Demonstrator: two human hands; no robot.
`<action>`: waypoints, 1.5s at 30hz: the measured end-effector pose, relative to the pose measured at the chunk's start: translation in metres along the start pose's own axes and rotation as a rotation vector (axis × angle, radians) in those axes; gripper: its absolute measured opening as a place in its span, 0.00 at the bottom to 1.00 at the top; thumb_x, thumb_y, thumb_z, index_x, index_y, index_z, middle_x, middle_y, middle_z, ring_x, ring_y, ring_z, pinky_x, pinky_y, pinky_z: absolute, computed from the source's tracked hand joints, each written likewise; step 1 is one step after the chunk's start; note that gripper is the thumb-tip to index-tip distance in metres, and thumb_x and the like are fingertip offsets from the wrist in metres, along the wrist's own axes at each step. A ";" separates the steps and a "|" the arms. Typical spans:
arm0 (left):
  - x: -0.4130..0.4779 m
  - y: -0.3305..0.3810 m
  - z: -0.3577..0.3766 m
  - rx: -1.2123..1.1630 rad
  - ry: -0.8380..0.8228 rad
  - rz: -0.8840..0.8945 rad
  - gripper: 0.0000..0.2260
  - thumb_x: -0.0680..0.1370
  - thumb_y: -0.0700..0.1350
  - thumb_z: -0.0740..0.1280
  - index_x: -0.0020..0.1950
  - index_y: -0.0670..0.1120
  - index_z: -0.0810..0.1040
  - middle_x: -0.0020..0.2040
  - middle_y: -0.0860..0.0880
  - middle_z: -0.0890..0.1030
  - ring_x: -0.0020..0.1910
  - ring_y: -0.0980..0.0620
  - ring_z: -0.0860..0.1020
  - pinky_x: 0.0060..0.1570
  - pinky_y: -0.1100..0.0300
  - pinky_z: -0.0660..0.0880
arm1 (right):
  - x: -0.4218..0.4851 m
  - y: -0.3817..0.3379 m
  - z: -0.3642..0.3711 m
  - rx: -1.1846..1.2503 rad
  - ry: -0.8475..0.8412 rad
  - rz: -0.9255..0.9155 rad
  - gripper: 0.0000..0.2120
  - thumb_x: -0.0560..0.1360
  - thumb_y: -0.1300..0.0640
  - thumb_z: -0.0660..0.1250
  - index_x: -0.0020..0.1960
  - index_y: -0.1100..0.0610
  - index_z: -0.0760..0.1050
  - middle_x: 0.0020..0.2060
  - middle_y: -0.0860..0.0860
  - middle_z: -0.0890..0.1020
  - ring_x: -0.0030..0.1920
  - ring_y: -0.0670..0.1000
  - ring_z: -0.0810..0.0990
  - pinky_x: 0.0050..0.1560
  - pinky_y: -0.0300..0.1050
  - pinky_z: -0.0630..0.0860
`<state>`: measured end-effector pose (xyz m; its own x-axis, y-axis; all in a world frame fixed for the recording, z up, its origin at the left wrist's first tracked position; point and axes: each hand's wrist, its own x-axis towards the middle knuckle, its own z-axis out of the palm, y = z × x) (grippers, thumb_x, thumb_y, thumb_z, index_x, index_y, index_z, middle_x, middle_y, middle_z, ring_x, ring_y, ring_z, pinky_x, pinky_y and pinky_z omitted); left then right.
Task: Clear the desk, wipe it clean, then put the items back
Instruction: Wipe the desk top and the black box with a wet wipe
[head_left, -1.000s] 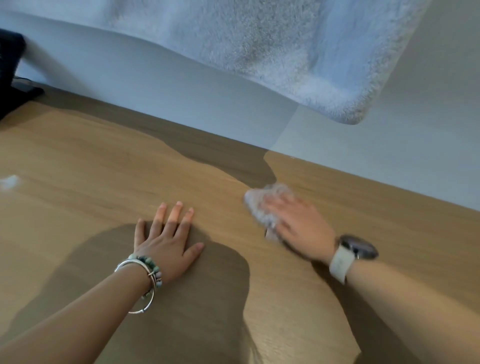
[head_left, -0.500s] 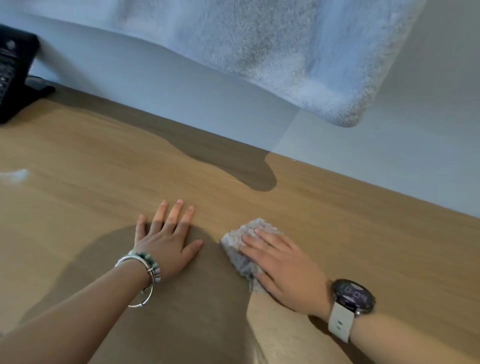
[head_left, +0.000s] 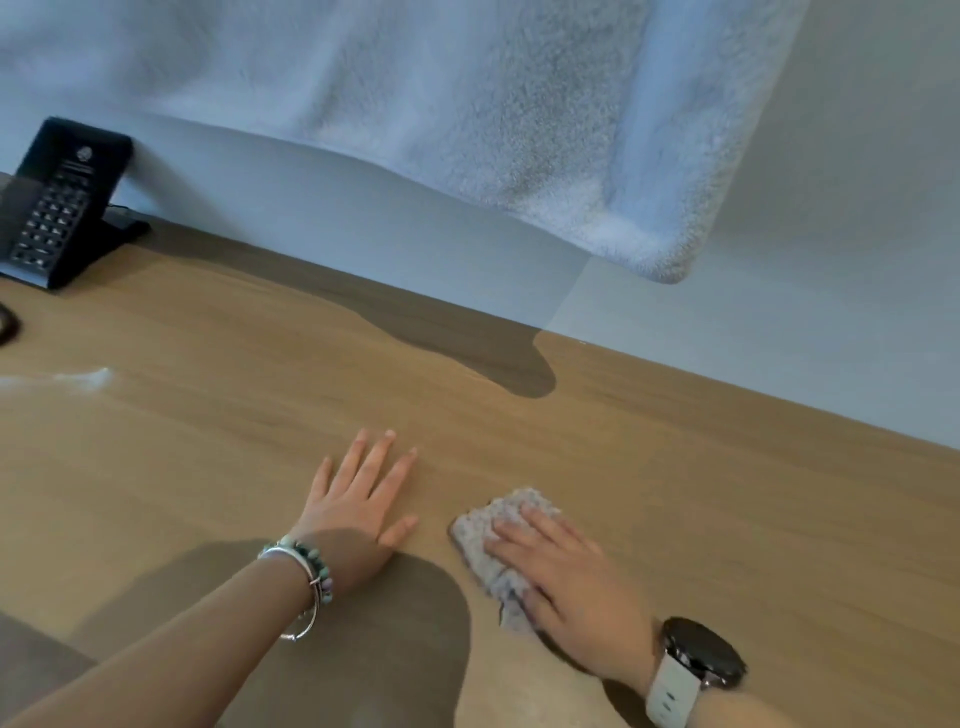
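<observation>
1. The left hand (head_left: 358, 512) lies flat on the wooden table (head_left: 727, 493), palm down. Its fingers are straight and a little spread, and it holds nothing.
2. The right hand (head_left: 566, 577) lies just to the right of the left hand, also palm down, on a small grey cloth (head_left: 498, 525). Its fingers are stretched out and press on the cloth; they do not curl round it.
3. The cloth is crumpled and lies on the table, under the fingers and the palm of the right hand. Its far part and its left edge show beyond the fingertips, on the side toward the left hand.
4. The cloth is near the thumb of the left hand but apart from it, with a strip of bare table between them. The two hands do not touch.
5. The left wrist carries bracelets (head_left: 306, 577), one thin silver ring and one string of green beads. The right wrist carries a watch (head_left: 698, 660) with a dark round face and a white strap.
6. Far to the left of the left hand and beyond it, a black desk phone (head_left: 57, 208) stands tilted on its stand, close to the wall (head_left: 857, 208).
7. A pale streak (head_left: 78, 379) shows on the table, well to the left of the left hand.
8. Beyond both hands a white fluffy fabric (head_left: 467, 104) hangs in front of the wall, above the table.
</observation>
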<state>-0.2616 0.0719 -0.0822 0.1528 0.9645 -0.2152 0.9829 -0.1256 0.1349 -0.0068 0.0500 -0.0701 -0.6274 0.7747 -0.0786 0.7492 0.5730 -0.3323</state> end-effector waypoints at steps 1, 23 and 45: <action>-0.009 -0.007 0.004 0.018 0.040 0.047 0.35 0.70 0.63 0.46 0.75 0.49 0.58 0.76 0.46 0.57 0.75 0.42 0.54 0.65 0.39 0.62 | 0.004 0.017 -0.005 0.047 0.060 0.122 0.28 0.74 0.43 0.43 0.74 0.43 0.58 0.74 0.39 0.57 0.75 0.42 0.46 0.72 0.38 0.39; -0.081 -0.063 0.003 0.211 -0.175 0.329 0.56 0.48 0.68 0.11 0.75 0.55 0.35 0.67 0.53 0.27 0.72 0.50 0.30 0.71 0.43 0.37 | -0.006 -0.171 0.061 -0.053 0.334 0.427 0.21 0.78 0.51 0.53 0.69 0.44 0.68 0.70 0.39 0.66 0.72 0.44 0.62 0.70 0.43 0.54; -0.087 -0.078 -0.001 0.215 -0.226 0.389 0.49 0.51 0.72 0.16 0.69 0.55 0.27 0.70 0.55 0.29 0.75 0.50 0.34 0.71 0.46 0.37 | -0.071 -0.145 0.048 0.106 0.377 1.009 0.22 0.81 0.49 0.49 0.74 0.47 0.58 0.75 0.45 0.57 0.76 0.49 0.51 0.74 0.48 0.53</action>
<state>-0.3514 -0.0019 -0.0725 0.5077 0.7653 -0.3956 0.8439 -0.5341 0.0498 -0.0807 -0.1012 -0.0618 0.3876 0.9189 -0.0734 0.8499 -0.3871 -0.3574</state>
